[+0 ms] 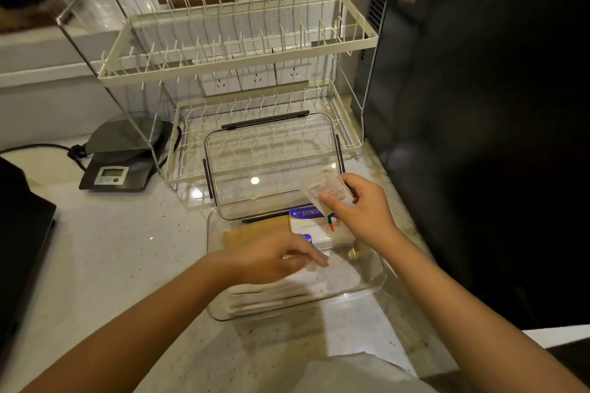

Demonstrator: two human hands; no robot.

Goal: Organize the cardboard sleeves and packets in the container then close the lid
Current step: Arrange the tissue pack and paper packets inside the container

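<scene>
A clear plastic container [367,284] sits on the counter in front of me. Its clear lid [271,153] with dark clips leans upright against the dish rack behind it. Inside lie brown cardboard sleeves [255,226] at the back left, a white and purple box [316,223] at the back right, and pale packets [271,297] along the front. My right hand [360,210] holds a small white packet [325,188] above the container's back right. My left hand [274,258] hovers over the container's middle, fingers curled and blurred; whether it grips anything is unclear.
A cream two-tier dish rack [236,51] stands behind the container. A digital kitchen scale [121,166] sits to the left with its cord. A dark appliance [479,105] fills the right side. A dark object [19,233] is at the left edge.
</scene>
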